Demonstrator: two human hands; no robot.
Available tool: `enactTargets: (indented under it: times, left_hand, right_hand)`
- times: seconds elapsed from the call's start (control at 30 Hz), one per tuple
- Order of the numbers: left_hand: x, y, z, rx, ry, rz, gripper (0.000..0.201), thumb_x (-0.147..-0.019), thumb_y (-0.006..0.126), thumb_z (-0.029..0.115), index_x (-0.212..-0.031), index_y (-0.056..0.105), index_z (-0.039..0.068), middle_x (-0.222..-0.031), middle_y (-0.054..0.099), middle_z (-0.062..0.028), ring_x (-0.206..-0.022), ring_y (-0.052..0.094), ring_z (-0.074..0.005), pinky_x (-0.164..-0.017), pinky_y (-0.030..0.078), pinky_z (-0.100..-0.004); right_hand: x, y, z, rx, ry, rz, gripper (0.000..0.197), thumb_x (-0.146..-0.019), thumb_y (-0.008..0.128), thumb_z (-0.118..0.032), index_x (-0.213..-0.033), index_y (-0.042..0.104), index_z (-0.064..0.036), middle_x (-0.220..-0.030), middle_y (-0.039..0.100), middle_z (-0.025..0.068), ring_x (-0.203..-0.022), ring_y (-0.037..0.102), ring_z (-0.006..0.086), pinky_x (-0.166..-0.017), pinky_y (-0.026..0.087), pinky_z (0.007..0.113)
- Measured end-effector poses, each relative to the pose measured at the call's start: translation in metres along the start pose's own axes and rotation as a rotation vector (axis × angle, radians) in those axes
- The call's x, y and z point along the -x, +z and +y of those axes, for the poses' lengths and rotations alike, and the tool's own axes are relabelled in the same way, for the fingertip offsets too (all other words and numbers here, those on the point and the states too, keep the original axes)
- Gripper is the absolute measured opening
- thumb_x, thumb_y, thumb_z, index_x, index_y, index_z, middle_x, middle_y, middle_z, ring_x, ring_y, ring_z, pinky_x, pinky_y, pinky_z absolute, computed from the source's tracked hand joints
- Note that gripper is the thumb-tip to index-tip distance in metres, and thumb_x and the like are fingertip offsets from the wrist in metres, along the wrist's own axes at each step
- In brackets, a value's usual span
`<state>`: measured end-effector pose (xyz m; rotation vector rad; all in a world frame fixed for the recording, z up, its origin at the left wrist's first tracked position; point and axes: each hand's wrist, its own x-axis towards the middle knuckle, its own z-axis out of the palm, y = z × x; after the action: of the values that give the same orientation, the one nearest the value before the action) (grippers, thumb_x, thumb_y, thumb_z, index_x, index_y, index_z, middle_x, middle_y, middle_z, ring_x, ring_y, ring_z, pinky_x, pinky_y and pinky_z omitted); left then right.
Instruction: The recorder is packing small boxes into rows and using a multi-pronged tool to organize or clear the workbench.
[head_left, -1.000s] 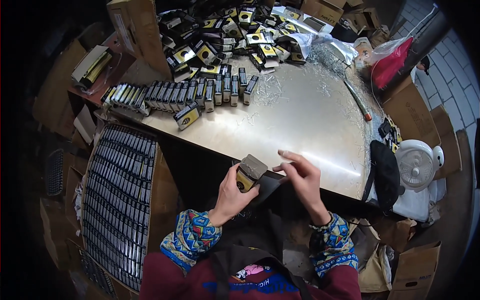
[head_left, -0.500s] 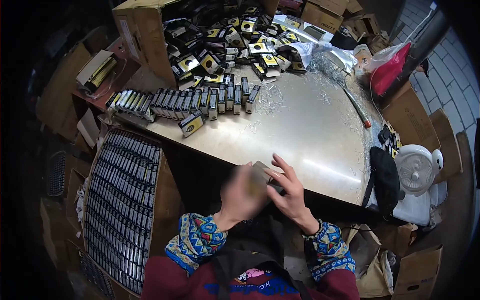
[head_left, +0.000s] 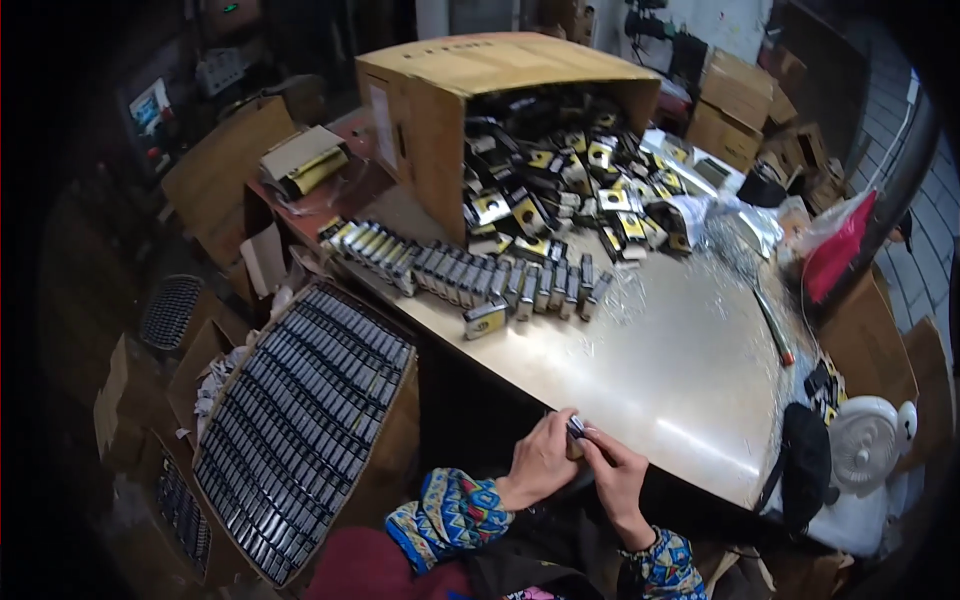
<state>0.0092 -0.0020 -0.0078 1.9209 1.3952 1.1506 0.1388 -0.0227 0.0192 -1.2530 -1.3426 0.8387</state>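
Just off the table's near edge, my left hand [head_left: 542, 462] is closed around a small box [head_left: 575, 427]; only its dark end shows between the fingers. My right hand [head_left: 617, 478] presses its thumb and fingertips against that end, closed on the same box. Most of the box is hidden by the fingers. Beyond my hands, a row of small black, white and yellow boxes [head_left: 463, 278] stands side by side along the table. One such box [head_left: 485, 320] sits apart in front of the row.
A large carton [head_left: 425, 130] on its side spills a heap of similar boxes [head_left: 600, 195] onto the table [head_left: 640, 350]. At left, another carton [head_left: 388, 465] holds packed rows of boxes. A white fan [head_left: 862, 445], black pouch [head_left: 803, 465] and red-tipped tool [head_left: 775, 325] lie at right.
The view has shifted, so the scene sits lower and further right. My right fingers, spread before, have closed onto the end of the box in my left hand.
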Motion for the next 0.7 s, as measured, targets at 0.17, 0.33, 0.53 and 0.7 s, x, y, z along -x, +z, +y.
enactTargets:
  times: [0.17,0.33,0.53,0.7]
  left_hand:
    - [-0.003,0.003,-0.001,-0.023,0.033,0.027,0.049,-0.078,0.067,0.013,-0.12,0.045,0.001,-0.106,0.056,-0.0208,-0.098,0.058,-0.0399,-0.079,0.05,-0.0447]
    - [-0.004,-0.005,0.002,-0.064,-0.005,0.043,0.052,-0.076,0.069,0.011,-0.119,0.043,0.0,-0.104,0.055,-0.0215,-0.097,0.057,-0.0419,-0.078,0.049,-0.0456]
    - [-0.006,0.001,-0.012,0.006,-0.033,-0.053,0.047,-0.08,0.067,0.012,-0.117,0.041,0.0,-0.101,0.056,-0.0235,-0.089,0.059,-0.0443,-0.07,0.049,-0.0475]
    - [-0.007,0.0,0.002,0.046,-0.072,-0.07,0.039,-0.081,0.063,0.01,-0.113,0.042,0.001,-0.098,0.057,-0.0248,-0.086,0.059,-0.0464,-0.067,0.049,-0.0492]
  right_hand:
    - [-0.011,0.001,0.001,-0.025,0.173,0.053,0.02,-0.084,0.071,-0.004,-0.102,0.071,0.0051,-0.092,0.073,0.0141,-0.083,0.068,0.013,-0.077,0.053,0.023]
    - [-0.014,0.005,-0.01,-0.019,0.142,-0.009,0.019,-0.086,0.069,-0.002,-0.103,0.07,0.006,-0.098,0.072,0.0132,-0.088,0.066,0.0126,-0.081,0.052,0.024]
    - [-0.006,0.01,0.001,0.297,-0.233,0.015,0.017,-0.084,0.068,0.002,-0.101,0.067,0.0066,-0.102,0.07,0.0207,-0.087,0.07,0.0244,-0.076,0.056,0.03]
    - [-0.004,0.002,0.01,0.415,-0.573,0.021,0.02,-0.081,0.067,0.007,-0.101,0.064,0.0059,-0.101,0.068,0.0228,-0.083,0.069,0.0322,-0.072,0.056,0.034]
